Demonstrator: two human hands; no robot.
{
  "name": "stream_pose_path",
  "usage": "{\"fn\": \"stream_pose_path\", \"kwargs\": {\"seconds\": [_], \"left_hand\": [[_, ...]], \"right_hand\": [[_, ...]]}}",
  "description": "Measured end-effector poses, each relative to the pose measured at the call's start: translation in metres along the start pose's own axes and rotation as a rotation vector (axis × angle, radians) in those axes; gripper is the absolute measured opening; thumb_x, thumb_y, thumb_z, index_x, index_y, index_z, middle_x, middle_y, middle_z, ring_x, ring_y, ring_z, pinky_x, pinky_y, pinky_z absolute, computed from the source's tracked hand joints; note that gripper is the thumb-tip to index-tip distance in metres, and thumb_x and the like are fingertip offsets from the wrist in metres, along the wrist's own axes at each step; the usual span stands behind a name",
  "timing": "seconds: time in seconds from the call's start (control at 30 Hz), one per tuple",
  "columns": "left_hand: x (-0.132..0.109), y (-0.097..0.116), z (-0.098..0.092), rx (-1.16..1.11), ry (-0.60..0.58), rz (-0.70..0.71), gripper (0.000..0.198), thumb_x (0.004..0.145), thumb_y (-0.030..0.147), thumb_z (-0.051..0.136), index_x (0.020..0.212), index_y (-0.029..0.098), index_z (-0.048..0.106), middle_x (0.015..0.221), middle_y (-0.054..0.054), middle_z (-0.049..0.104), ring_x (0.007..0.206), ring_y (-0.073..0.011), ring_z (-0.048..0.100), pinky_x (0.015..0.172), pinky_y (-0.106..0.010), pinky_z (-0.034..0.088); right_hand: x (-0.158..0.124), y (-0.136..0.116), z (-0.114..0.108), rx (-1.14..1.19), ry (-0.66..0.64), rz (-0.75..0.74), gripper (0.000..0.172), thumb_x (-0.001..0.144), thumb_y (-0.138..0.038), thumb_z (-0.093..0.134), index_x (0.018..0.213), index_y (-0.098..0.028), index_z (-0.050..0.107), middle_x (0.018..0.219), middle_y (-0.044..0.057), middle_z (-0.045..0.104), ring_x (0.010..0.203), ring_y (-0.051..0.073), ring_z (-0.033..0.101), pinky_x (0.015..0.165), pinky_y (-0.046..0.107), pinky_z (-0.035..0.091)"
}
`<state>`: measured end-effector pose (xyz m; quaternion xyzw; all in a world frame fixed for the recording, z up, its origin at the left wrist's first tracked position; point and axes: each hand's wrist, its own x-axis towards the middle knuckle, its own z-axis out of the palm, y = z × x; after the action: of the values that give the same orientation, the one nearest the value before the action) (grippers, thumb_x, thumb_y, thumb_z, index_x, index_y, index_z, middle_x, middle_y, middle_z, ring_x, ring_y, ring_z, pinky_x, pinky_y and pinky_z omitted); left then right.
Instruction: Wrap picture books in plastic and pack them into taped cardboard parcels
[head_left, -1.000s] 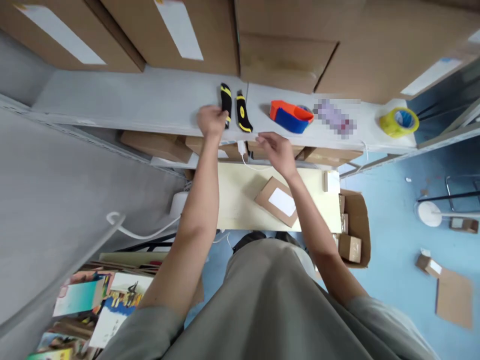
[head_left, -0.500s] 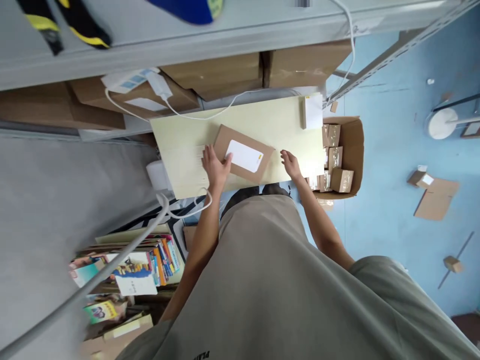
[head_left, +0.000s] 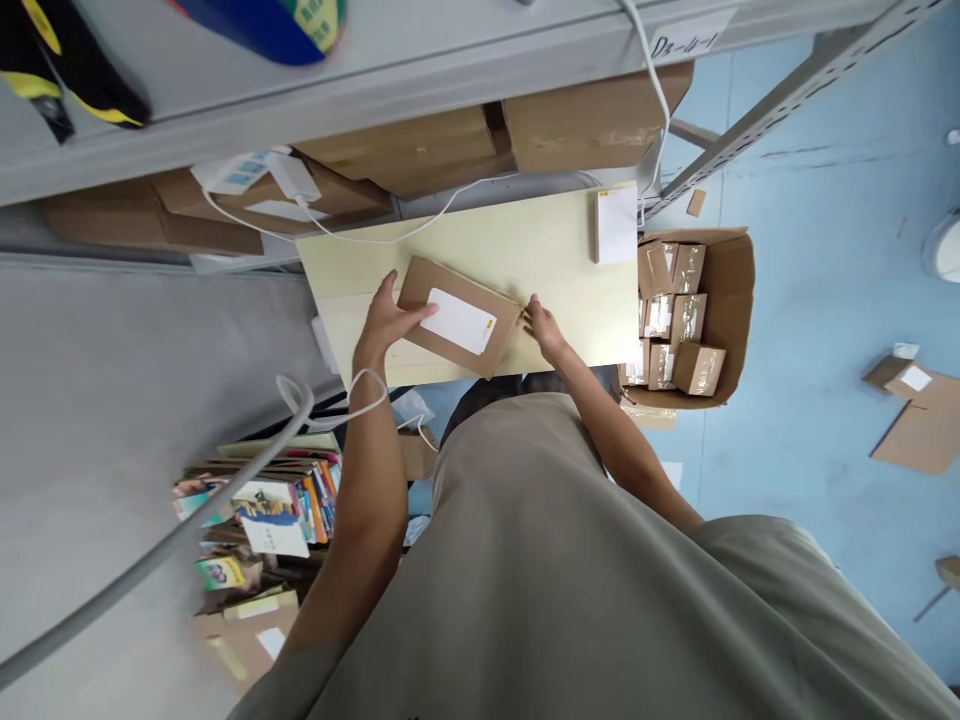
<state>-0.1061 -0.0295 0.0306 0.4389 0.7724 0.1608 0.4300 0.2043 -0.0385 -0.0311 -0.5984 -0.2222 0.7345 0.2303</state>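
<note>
A flat brown cardboard box [head_left: 499, 320] with a white label [head_left: 459, 322] lies at a slant on the pale yellow tabletop [head_left: 559, 225]. My left hand [head_left: 384, 318] grips its left end, thumb pressed on the label's edge and index finger stretched along the side; the remaining fingers are hard to see. At the box's right corner, the bent fingertips of my right hand [head_left: 544, 328] are closed on the cardboard edge. A small white box [head_left: 616, 226] stands at the tabletop's far right corner.
Right of the table, an open carton [head_left: 733, 320] holds several small taped boxes. A grey shelf [head_left: 420, 105] overhangs the back, with large cartons [head_left: 585, 125] below. White cable [head_left: 397, 240] crosses the table's back edge. Stacked books [head_left: 319, 500] stand lower left behind a grey pole [head_left: 172, 540].
The flat box has shifted left with my left thumb still on its label. My right hand has come in from the right to the box's corner. The view has shifted slightly.
</note>
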Motion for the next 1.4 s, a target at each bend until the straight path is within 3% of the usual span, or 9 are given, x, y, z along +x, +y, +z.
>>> {"fn": "stream_pose_path", "kwargs": {"seconds": [0.1, 0.23, 0.4, 0.53, 0.63, 0.77, 1.0, 1.23, 1.4], "left_hand": [[0.000, 0.018, 0.001, -0.093, 0.050, -0.017, 0.084, 0.088, 0.063, 0.093, 0.154, 0.017, 0.067, 0.141, -0.018, 0.076, 0.135, -0.0349, 0.073, 0.124, -0.052, 0.057], [-0.034, 0.037, 0.006, -0.095, 0.238, 0.065, 0.065, 0.104, 0.080, 0.068, 0.127, 0.020, 0.076, 0.118, -0.012, 0.077, 0.123, -0.0307, 0.074, 0.112, -0.043, 0.061], [-0.075, 0.042, 0.044, -0.043, 0.134, 0.098, 0.065, 0.110, 0.082, 0.050, 0.104, 0.021, 0.073, 0.113, -0.012, 0.078, 0.115, -0.0293, 0.073, 0.103, -0.039, 0.060], [-0.081, 0.039, 0.084, 0.041, 0.040, -0.051, 0.055, 0.114, 0.070, 0.047, 0.105, 0.021, 0.071, 0.106, -0.014, 0.079, 0.109, -0.0313, 0.075, 0.098, -0.040, 0.058], [-0.077, 0.042, 0.097, 0.112, 0.030, -0.132, 0.048, 0.112, 0.065, 0.057, 0.121, 0.020, 0.071, 0.115, -0.018, 0.082, 0.118, -0.0360, 0.076, 0.101, -0.042, 0.057], [-0.071, 0.052, 0.098, 0.092, 0.011, -0.176, 0.067, 0.102, 0.079, 0.067, 0.128, 0.018, 0.075, 0.125, -0.022, 0.083, 0.129, -0.0402, 0.075, 0.106, -0.044, 0.057], [-0.054, 0.046, 0.092, -0.115, -0.077, -0.077, 0.061, 0.092, 0.078, 0.078, 0.112, 0.021, 0.088, 0.121, -0.014, 0.088, 0.130, -0.0390, 0.077, 0.104, -0.040, 0.059], [-0.050, 0.022, 0.071, -0.235, -0.215, 0.031, 0.066, 0.074, 0.085, 0.087, 0.076, 0.019, 0.074, 0.076, -0.005, 0.074, 0.092, -0.0294, 0.076, 0.082, -0.035, 0.058], [-0.061, 0.017, 0.063, -0.226, -0.176, 0.123, 0.062, 0.070, 0.072, 0.095, 0.100, 0.019, 0.084, 0.106, -0.011, 0.087, 0.102, -0.0313, 0.079, 0.092, -0.040, 0.063]], "right_hand": [[-0.022, -0.004, 0.000, 0.128, -0.041, 0.055, 0.075, 0.115, -0.079, 0.043, 0.155, -0.022, 0.069, 0.167, 0.015, 0.069, 0.157, 0.032, 0.065, 0.132, 0.052, 0.054], [-0.064, -0.020, -0.025, 0.051, 0.043, -0.247, 0.072, 0.114, -0.077, 0.043, 0.168, -0.032, 0.058, 0.177, 0.007, 0.059, 0.168, 0.029, 0.051, 0.138, 0.053, 0.047], [-0.086, -0.030, -0.066, -0.235, 0.257, -0.574, 0.066, 0.115, -0.076, 0.042, 0.156, -0.030, 0.064, 0.165, 0.012, 0.067, 0.162, 0.030, 0.056, 0.140, 0.057, 0.041], [-0.073, -0.021, -0.078, -0.468, 0.334, -0.558, 0.064, 0.119, -0.071, 0.029, 0.146, -0.026, 0.065, 0.151, 0.017, 0.075, 0.144, 0.029, 0.071, 0.124, 0.052, 0.057], [-0.064, -0.019, -0.072, -0.699, 0.380, -0.493, 0.068, 0.120, -0.068, 0.023, 0.155, -0.020, 0.058, 0.149, 0.023, 0.076, 0.137, 0.034, 0.075, 0.117, 0.053, 0.060], [-0.062, -0.031, -0.057, -0.983, 0.390, -0.287, 0.089, 0.114, -0.084, 0.034, 0.166, -0.012, 0.044, 0.133, 0.027, 0.080, 0.127, 0.047, 0.078, 0.112, 0.065, 0.060], [-0.055, -0.058, -0.062, -1.030, 0.324, -0.095, 0.104, 0.088, -0.108, 0.055, 0.130, -0.014, 0.069, 0.128, 0.034, 0.081, 0.123, 0.051, 0.078, 0.105, 0.058, 0.062], [-0.061, -0.059, -0.088, -1.008, 0.067, -0.203, 0.092, 0.098, -0.102, 0.044, 0.115, -0.017, 0.074, 0.111, 0.025, 0.086, 0.108, 0.040, 0.082, 0.099, 0.046, 0.062], [-0.077, -0.041, -0.098, -0.872, 0.066, -0.438, 0.087, 0.099, -0.094, 0.056, 0.135, -0.017, 0.073, 0.131, 0.022, 0.086, 0.118, 0.038, 0.083, 0.103, 0.047, 0.065]]}}
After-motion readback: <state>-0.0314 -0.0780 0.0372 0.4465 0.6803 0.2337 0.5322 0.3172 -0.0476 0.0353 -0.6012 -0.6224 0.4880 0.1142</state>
